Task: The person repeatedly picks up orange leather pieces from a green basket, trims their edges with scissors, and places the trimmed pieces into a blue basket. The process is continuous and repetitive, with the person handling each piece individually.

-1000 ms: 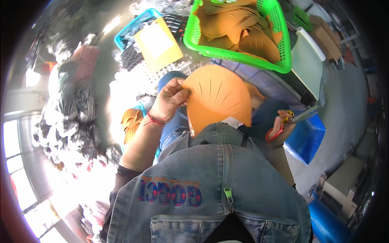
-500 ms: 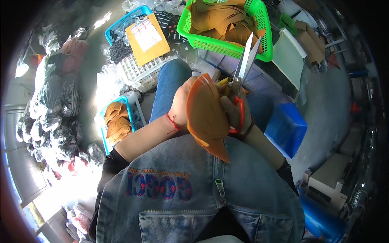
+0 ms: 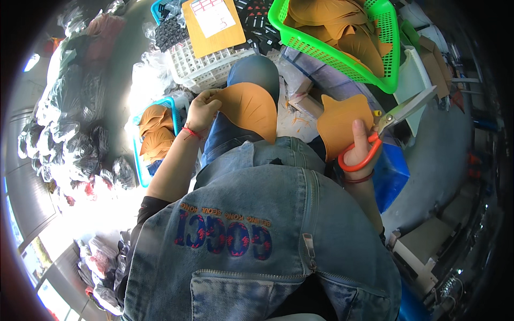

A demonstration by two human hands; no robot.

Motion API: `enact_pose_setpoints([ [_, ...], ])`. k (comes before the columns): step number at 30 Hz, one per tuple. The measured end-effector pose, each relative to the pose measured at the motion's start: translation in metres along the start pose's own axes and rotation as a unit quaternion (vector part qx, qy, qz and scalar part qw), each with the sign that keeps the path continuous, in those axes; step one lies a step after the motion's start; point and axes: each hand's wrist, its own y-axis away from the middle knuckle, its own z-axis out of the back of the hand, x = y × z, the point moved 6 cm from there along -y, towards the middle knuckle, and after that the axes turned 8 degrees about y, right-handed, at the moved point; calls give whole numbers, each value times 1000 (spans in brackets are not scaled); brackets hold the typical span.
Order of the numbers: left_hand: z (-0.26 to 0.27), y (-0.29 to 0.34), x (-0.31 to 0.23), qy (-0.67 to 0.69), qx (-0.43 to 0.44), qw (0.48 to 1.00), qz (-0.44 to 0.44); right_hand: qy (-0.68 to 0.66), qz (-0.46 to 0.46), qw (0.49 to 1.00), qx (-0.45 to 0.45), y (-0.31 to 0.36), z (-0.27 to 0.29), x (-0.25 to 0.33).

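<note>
My left hand [image 3: 202, 112] pinches the upper left edge of a curved orange-brown sheet piece [image 3: 249, 111], thin and marked with fine creases or slits, over my left thigh. On the other side, my right hand [image 3: 357, 152] is closed on scissors [image 3: 369, 155] with red-orange handles, its thumb lying up along them. The scissor blades point up and right, close together. A second orange-brown piece [image 3: 342, 122], with pointed corners on top, is held in the same hand. Beside the scissor pivot shows the end of a small yellow item [image 3: 377, 113] that I cannot make out.
A green basket [image 3: 332, 53] of brown pieces stands ahead on the right. To the left, a blue basket [image 3: 175, 115] holds similar pieces. Further up are a white crate [image 3: 198, 69] and a clipboard [image 3: 214, 37]. A blue bin [image 3: 393, 174] stands right of my hand; bagged bundles [image 3: 75, 96] line the far left.
My hands have moved apart from above my lap, each now with an orange-brown piece. The scissors have swung rightward with my right hand. The view has shifted, too.
</note>
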Motion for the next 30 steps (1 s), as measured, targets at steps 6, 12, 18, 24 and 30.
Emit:
enact_pose_setpoints([
  [6, -4, 2, 16, 313, -39, 949, 19, -32, 31, 998, 38, -13, -16, 9],
  [12, -43, 52, -56, 73, 84, 980, -167, -22, 45, 988, 144, -21, -58, 32],
  [18, -153, 58, -108, 260, 300, 915, -72, 15, 102, 982, 159, -22, -78, 36],
  [24, -150, 40, -157, 384, 202, 888, -154, -12, 53, 964, 260, -8, -31, 23],
  [30, -185, 56, -162, 480, 267, 835, -43, -121, -48, 923, 362, 16, -40, 23],
])
